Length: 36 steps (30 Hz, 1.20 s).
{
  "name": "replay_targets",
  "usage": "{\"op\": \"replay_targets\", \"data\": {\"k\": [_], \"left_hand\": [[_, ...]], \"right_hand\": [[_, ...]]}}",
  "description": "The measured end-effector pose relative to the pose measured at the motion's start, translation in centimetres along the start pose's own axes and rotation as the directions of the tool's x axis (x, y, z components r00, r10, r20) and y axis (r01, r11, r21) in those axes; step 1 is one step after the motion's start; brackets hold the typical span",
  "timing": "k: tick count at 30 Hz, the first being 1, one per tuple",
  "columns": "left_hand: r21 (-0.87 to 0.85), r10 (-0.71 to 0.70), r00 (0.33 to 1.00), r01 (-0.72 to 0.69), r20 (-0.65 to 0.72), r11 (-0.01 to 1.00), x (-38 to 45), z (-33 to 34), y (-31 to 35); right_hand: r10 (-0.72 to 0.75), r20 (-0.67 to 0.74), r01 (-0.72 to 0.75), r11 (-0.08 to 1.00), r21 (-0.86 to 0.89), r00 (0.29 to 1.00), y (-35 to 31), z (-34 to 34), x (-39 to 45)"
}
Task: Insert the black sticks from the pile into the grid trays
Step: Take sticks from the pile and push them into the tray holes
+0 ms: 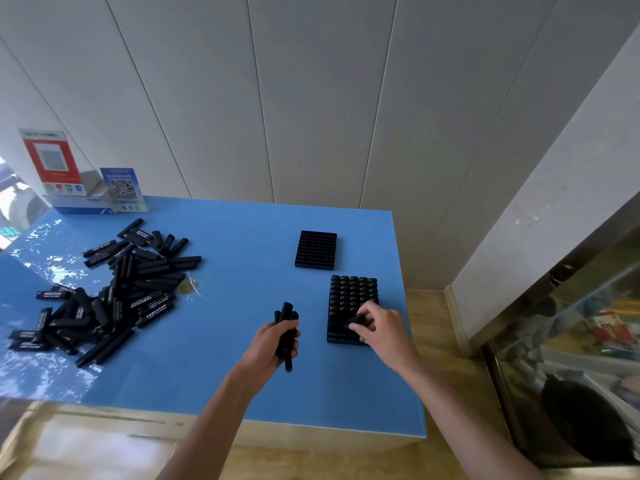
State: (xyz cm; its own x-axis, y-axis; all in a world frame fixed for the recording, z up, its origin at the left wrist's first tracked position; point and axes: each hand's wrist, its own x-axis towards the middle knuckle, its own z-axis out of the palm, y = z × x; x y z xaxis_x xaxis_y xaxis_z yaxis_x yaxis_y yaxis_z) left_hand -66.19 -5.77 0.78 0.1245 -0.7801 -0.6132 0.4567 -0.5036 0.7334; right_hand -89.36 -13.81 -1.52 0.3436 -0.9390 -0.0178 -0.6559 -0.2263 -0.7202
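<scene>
Left hand (273,341) gripped bundle of black plastic sticks (286,327), right hand (375,323) pinched one black stick (356,320) over nearly full black grid tray (349,299) near blue tabletop's (242,358) right edge, empty black grid tray (316,250) toward far edge.

left hand (277,341) — fingers curled, gripping | right hand (377,323) — apparently pinching

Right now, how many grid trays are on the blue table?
2. An empty grid tray sits farther back; the nearer grid tray, mostly filled with sticks, lies under the right hand.
</scene>
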Motion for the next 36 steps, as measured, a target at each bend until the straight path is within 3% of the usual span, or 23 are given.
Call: {"op": "replay_targets", "data": {"k": [6, 11, 17, 24, 34, 36], "left_hand": [[0.040, 0.050, 0.999, -0.051, 0.019, 0.998, -0.3, -0.7, -0.3], [0.038, 0.064, 0.998, -0.064, 0.003, 0.997, -0.5, -0.9, -0.2], [0.043, 0.070, 0.997, -0.070, -0.009, 0.997, -0.2, -1.1, -0.2], [0.091, 0.087, 0.995, -0.090, 0.038, 0.992, -0.2, -1.2, -0.4], [0.127, 0.123, 0.990, -0.130, 0.062, 0.983, -0.6, -0.5, -0.3], [0.126, 0.127, 0.989, -0.136, 0.075, 0.983, -0.6, -0.1, -0.2]], "right_hand": [[-0.041, -0.049, 0.039, 0.998, -0.044, 0.998, 0.3, 0.9, 0.0], [-0.115, -0.009, 0.112, 0.980, -0.164, 0.993, 0.5, 1.5, 0.5], [-0.058, 0.065, 0.069, 0.983, -0.170, 0.996, 0.1, 2.0, 0.9], [0.000, 0.009, 0.002, 0.961, -0.278, 1.000, -0.2, 2.5, 2.1], [0.033, -0.001, -0.032, 0.952, -0.305, 0.999, -1.8, 1.3, 1.8], [0.023, -0.026, -0.028, 0.975, -0.221, 0.999, -2.5, 0.5, 1.5]]}}
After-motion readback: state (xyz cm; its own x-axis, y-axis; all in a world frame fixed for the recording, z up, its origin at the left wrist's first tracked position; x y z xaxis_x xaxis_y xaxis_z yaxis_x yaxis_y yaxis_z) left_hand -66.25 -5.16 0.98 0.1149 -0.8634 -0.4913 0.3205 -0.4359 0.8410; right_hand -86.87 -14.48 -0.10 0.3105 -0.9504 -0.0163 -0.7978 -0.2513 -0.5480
